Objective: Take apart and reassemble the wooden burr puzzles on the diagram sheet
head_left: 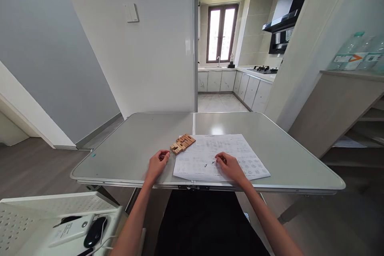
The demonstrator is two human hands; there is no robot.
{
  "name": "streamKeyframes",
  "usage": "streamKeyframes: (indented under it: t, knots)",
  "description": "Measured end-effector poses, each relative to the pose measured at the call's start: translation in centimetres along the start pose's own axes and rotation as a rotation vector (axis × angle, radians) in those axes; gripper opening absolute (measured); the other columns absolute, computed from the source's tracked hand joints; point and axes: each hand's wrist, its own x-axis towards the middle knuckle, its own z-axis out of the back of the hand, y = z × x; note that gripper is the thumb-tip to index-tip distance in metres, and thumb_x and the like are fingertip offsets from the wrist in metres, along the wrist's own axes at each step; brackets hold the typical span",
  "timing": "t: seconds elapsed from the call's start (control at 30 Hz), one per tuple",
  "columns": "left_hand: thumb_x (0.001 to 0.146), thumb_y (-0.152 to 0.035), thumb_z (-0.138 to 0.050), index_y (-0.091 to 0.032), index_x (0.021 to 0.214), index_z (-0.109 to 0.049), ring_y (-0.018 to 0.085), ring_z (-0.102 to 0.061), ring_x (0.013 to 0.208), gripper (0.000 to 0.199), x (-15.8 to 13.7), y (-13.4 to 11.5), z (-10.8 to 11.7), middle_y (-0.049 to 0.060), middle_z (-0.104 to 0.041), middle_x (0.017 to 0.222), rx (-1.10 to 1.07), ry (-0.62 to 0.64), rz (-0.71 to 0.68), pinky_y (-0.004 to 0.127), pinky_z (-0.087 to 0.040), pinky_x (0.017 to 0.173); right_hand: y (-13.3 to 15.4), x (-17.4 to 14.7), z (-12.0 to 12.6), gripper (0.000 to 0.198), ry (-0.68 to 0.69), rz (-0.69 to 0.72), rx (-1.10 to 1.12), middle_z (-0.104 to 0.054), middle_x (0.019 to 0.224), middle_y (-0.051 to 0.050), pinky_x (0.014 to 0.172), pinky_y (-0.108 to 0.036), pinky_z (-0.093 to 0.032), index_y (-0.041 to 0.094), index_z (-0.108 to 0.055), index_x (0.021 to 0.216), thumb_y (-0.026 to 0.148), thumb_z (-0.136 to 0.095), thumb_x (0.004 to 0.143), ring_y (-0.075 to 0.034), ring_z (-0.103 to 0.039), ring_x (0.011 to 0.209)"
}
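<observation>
Guessing those wooden blocks (183, 144) are light, stiff, best edge-pinched; left hand (157, 167) and right hand (230, 167) half-curled, can't tell if holding anything.

L forearm (135, 216), bare, runs from bottom edge, L of ctr, up & slightly R to L hand (157, 165), just below & L of frame ctr. Its fingers curl in, thumb on inner side. R forearm (268, 216), also bare, slants up-L from bottom R to R hand (231, 167), R of ctr, approx. same ht. Fingers bent, tips pointing L. Hands well apart; grip unclear on both.
</observation>
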Motion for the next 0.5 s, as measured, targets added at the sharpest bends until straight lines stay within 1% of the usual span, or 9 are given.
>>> streamKeyframes:
  t: [0.27,0.5]
  knots:
    - [0.085,-0.056,-0.060,-0.018,0.102,-0.073,0.020,-0.068,0.077,0.043,-0.1,-0.7,0.2,0.007,-0.077,0.095,-0.001,0.010,0.015,0.030,-0.054,0.073,0.6,-0.3,0.1,0.028,0.016,0.005,-0.030,-0.075,0.094,-0.008,0.080,-0.039,-0.052,0.023,-0.066,0.096,0.043,-0.047,0.096,-0.026,-0.068,0.084]
    - [0.085,-0.059,-0.060,-0.019,0.102,-0.074,0.021,-0.068,0.076,0.046,0.2,-0.9,0.3,0.006,-0.076,0.088,0.007,0.020,0.041,0.030,-0.055,0.072,1.1,-0.4,0.1,0.026,0.029,0.023,-0.074,-0.073,0.096,-0.009,0.081,-0.040,-0.052,0.023,-0.065,0.098,0.041,-0.046,0.100,-0.027,-0.068,0.086]
